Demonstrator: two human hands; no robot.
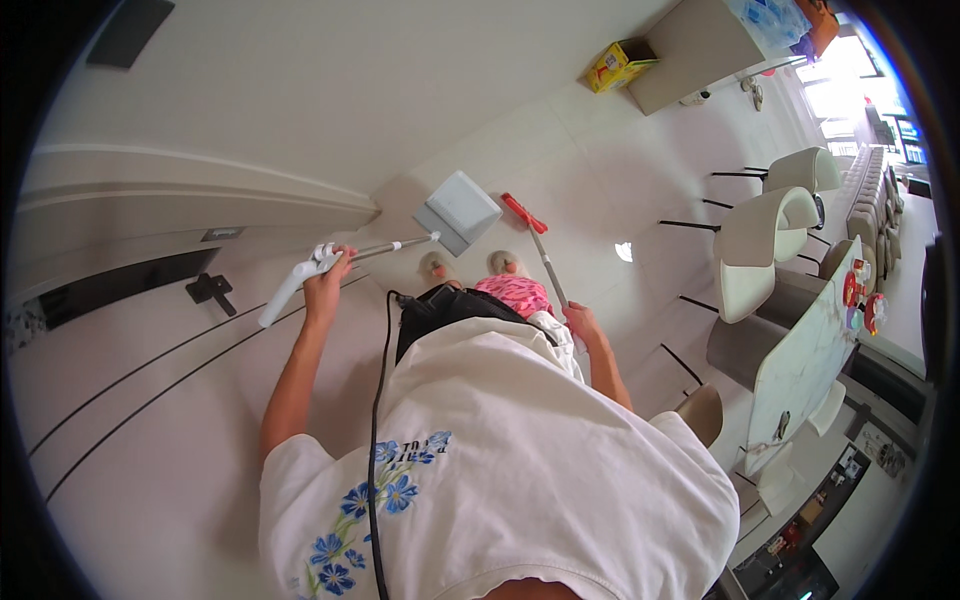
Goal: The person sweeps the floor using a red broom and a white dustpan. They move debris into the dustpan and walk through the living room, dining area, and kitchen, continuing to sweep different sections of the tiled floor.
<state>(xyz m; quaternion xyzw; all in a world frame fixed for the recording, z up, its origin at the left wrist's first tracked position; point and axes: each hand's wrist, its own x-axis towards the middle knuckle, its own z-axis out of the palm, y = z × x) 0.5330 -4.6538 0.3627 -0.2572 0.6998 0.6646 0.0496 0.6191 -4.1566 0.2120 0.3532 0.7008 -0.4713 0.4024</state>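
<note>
My left hand [329, 277] is closed round the upper handle of a long-handled dustpan [462, 208]. Its grey-white pan rests on the floor ahead of my feet, beside the wall corner. In my right hand [587, 325], low by my hip, is the grey stick of a broom [542, 257]. The broom's narrow red head [524, 213] lies just right of the pan, apart from it. I cannot make out any dirt in the pan or on the floor near it.
A door with a black handle [210, 294] is at my left. Ahead stands a yellow box [617, 66] against a cabinet [692, 52]. To the right are pale chairs [752, 260] around a marble-topped table [800, 375]. A black cord [376, 420] hangs down my front.
</note>
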